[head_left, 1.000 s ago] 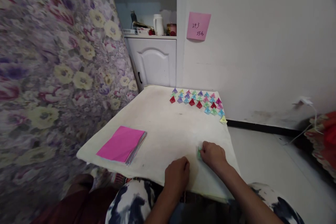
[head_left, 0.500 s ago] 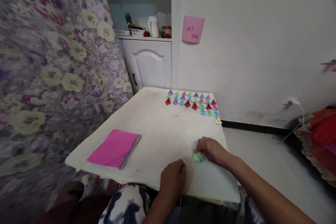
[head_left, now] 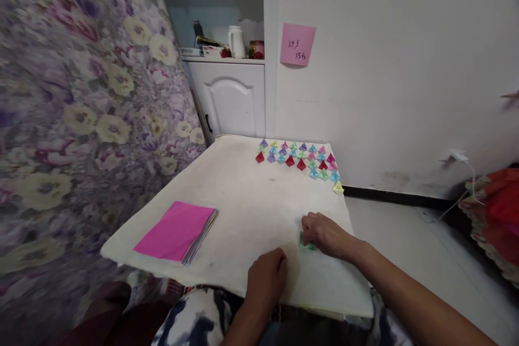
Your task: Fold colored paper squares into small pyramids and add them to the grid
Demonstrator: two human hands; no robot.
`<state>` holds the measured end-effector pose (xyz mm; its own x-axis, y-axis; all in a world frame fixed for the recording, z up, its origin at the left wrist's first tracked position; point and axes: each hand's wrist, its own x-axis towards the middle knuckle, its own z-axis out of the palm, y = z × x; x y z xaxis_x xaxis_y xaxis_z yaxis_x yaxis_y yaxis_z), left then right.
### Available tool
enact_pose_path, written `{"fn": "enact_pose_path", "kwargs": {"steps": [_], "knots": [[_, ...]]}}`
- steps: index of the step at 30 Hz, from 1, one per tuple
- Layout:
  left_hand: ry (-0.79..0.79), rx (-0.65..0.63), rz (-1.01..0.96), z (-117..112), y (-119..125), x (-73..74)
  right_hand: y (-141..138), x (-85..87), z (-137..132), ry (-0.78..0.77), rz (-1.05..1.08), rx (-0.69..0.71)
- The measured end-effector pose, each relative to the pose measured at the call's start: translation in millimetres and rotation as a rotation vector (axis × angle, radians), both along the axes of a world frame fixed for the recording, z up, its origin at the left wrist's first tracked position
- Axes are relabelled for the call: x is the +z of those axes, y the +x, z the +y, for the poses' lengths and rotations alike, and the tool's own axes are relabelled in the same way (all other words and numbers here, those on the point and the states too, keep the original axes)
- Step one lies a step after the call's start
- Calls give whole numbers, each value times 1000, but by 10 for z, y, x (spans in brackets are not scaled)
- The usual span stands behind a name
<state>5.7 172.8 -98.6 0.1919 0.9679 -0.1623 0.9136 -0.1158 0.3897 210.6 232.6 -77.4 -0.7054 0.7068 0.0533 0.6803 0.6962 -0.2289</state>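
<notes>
My right hand (head_left: 324, 233) is closed, its curled fingers on a small green folded paper (head_left: 307, 245) that lies on the table near the right side. The fingers hide much of that paper. Closer to the front edge, my left hand (head_left: 266, 274) rests on the cloth in a loose fist, with nothing visible in it. Several rows of small folded paper pieces (head_left: 301, 164) in many colours stand at the far right corner, the nearest one yellow (head_left: 338, 187). A stack of paper sheets (head_left: 176, 231) with a bright pink top sheet lies at the left.
A cream cloth covers the table (head_left: 243, 200). Floral fabric (head_left: 93, 119) hangs along the left side. Behind are a white cabinet (head_left: 235, 96), a shelf with a white jug (head_left: 236, 42), and a wall with a pink note (head_left: 297, 45). Red fabric (head_left: 500, 205) is at the right.
My right hand has shifted slightly and its fingers cover more of the green folded paper. My left hand has stayed in place.
</notes>
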Motion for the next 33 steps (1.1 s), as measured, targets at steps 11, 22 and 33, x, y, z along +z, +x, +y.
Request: {"fn": "enact_pose_path", "kwargs": {"steps": [11,22,33], "knots": [[0,-13,-7,-20,-2,35,10,-38,-43,-19,61,-109],[-4,-23,-4,-12,-12,40,30,1,-59,-32,56,-135],[-19,-16,-6,-20,-13,49,7,-49,-27,6,-9,-110]]}}
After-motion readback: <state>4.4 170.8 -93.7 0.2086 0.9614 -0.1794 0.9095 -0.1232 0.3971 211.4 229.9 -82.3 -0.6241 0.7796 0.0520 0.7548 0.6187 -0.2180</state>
